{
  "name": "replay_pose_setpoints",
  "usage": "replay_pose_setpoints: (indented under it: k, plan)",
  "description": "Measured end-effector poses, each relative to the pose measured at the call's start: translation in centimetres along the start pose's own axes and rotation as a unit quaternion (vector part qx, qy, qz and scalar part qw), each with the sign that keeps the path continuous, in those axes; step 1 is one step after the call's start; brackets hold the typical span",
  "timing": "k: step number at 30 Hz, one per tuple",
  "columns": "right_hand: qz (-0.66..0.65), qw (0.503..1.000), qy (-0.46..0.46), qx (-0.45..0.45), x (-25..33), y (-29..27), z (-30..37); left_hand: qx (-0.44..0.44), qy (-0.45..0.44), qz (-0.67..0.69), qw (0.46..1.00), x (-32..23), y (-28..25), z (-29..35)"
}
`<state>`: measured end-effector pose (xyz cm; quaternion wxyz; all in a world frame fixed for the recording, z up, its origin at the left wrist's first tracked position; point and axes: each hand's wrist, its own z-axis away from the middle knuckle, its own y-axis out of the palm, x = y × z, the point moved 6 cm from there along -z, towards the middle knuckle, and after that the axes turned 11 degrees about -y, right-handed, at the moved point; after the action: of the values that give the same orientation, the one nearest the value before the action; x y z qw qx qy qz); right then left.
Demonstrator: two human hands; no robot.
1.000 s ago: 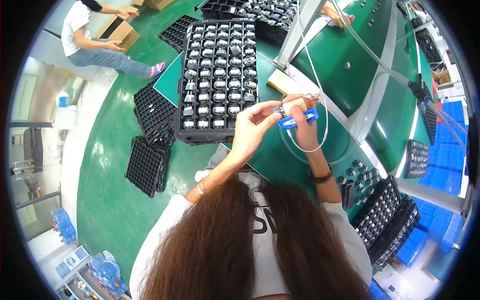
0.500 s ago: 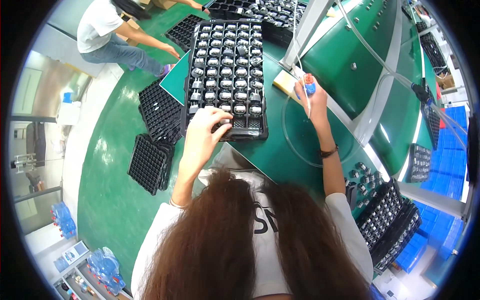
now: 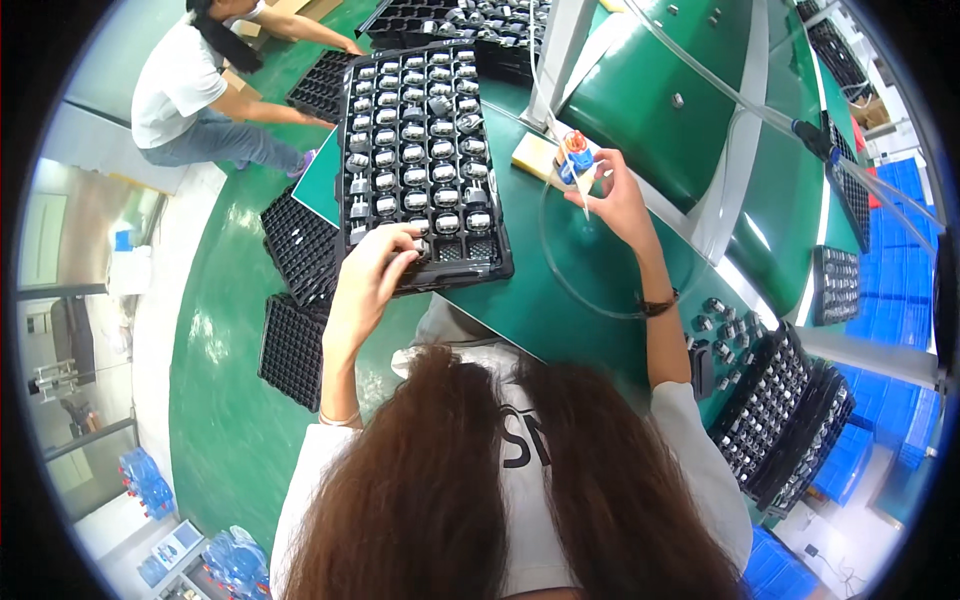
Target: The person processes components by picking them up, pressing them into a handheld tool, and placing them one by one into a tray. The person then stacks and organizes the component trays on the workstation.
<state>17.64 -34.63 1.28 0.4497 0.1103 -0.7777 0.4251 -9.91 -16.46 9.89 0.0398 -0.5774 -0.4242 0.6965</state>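
Observation:
A black compartment tray (image 3: 500, 262), filled with rows of small silver-and-black cylindrical parts, lies on the green table in front of me. At its near edge my left hand (image 3: 370, 278) pinches one small metal part (image 3: 422, 246) in the nearest row, partly hidden by my fingers. Two pockets to the right of that part hold nothing. Right of the tray is a blue and orange hand tool (image 3: 575, 155) with a thin white tip, beside a yellow sponge-like block (image 3: 536, 156). My right hand (image 3: 622, 205) is close beside the tool, with thumb and fingers apart.
A clear hose (image 3: 560, 265) loops on the table. Beyond stands a grey metal post (image 3: 562, 65). More filled trays (image 3: 765, 410) and loose parts (image 3: 725, 330) are at the right. Stacked black trays (image 3: 290, 350) sit at the left, where another person (image 3: 185, 95) bends over.
My right hand has loosened from around the blue and orange tool, its fingers spreading. The view has shifted, so the tray appears farther left. My left hand stays at the tray's near row.

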Motion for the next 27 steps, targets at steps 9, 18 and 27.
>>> replay_pose_setpoints:
  k: [9,18,27]
  plan:
    - [0.023,0.985,-0.084,-0.148,0.8,1.9,-3.4,0.131,-0.222,0.616,0.745,0.9,6.6,-0.7]
    - [0.179,0.909,-0.006,-0.376,-10.8,-10.4,-6.4,0.166,-0.266,0.632,0.709,-1.7,10.2,-1.1]
    - [0.268,0.896,0.081,-0.345,-12.4,-11.7,-6.9,0.123,-0.247,0.613,0.741,-2.1,12.2,-2.7]
